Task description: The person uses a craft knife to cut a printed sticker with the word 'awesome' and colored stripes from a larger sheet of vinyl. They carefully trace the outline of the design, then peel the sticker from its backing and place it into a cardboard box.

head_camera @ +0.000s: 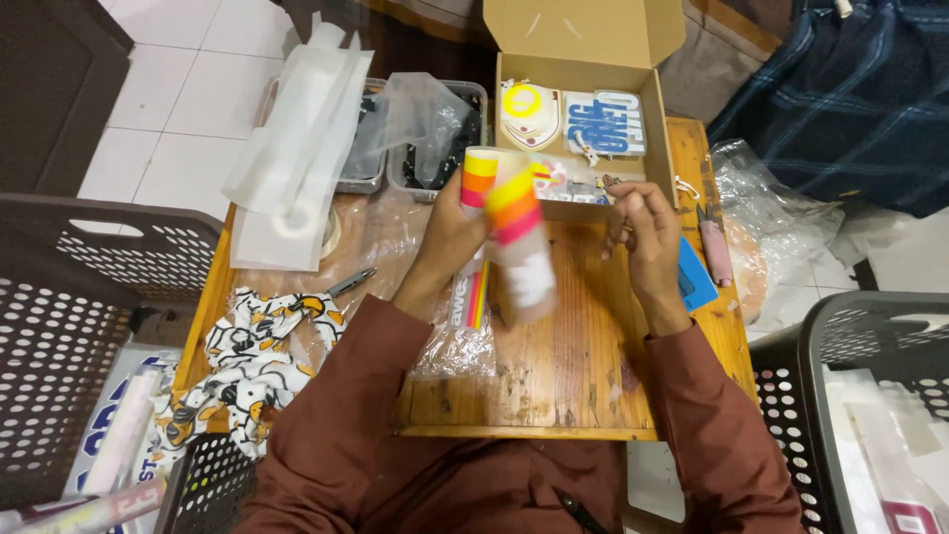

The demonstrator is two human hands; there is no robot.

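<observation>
Over the table [554,386], the left hand [450,237] grips a light, crinkly, slippery striped packet [514,232] mid-length; the right hand [643,232], at 3 o'clock, curls empty.

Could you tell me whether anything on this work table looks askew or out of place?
A patterned cloth lies crumpled over the table's left edge, partly hanging into a perforated basket. Clear plastic wrap spills loosely over the trays behind. The striped item in the left hand is motion-blurred, not damaged.
</observation>
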